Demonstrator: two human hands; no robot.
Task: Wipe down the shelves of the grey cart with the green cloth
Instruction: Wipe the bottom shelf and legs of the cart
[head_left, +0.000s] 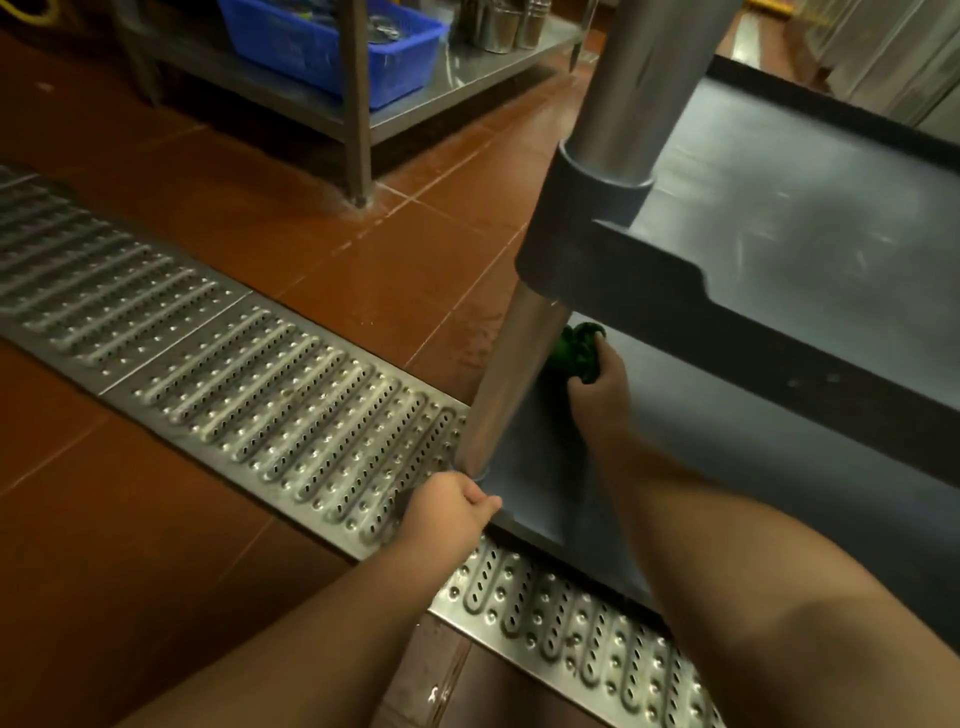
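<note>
Cart (779, 218) shelving is filling the space beyond and to the right of both hands: 2 grey shelves are showing, the upper shelf (810, 171) lying above the right hand and the lower shelf (727, 441) spreading under and past it. A steel post (511, 374) is rising between the 2 hands, just left of the right one. Under the left forearm a perforated drain grate (249, 364) is running across the red tile floor (291, 208), and far beyond the left hand a steel rack (358, 104) is carrying a blue basket (332, 47).

The right hand (597, 384) is reaching in over the lower shelf, its fingers curling round the bunched green cloth (574, 353) and pressing it down beside the post. The left hand (452, 506) is sitting at the near corner of that shelf with fingers curled, seemingly gripping the rim, though the hold itself is partly hidden.

Judging by this, wiping is going on at the near left corner of the lower shelf. The upper shelf is looking streaked and glossy, perhaps already wiped, but that is uncertain; most of the lower shelf, stretching right of the cloth, is probably still waiting.
</note>
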